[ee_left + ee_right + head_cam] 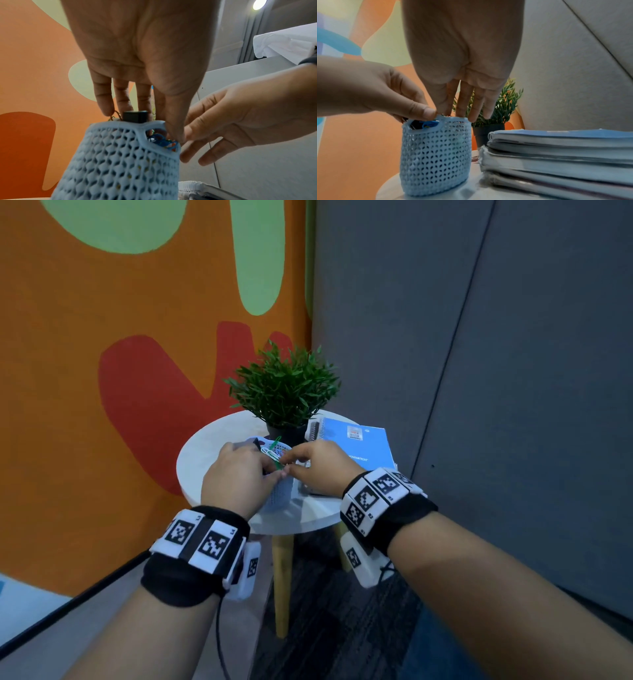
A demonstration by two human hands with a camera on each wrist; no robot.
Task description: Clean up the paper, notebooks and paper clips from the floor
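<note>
A small light-blue mesh basket (281, 495) (120, 162) (435, 155) stands on a round white table (205, 453). Coloured paper clips (270, 453) (161, 142) (429, 123) lie in its mouth, some sticking up, beside a black object (135, 116). My left hand (239, 474) (164, 121) (419, 108) pinches the near rim, thumb outside and fingers over the mouth. My right hand (315, 467) (223, 121) (462, 108) reaches down with straight fingers that touch the rim. A stack of spiral notebooks (356, 446) (565, 148), blue cover on top, lies just right of the basket.
A potted green plant (284, 385) (501, 105) stands behind the basket at the back of the table. An orange patterned wall is to the left and a grey panel wall close on the right. Dark carpet lies below the table's wooden legs (282, 577).
</note>
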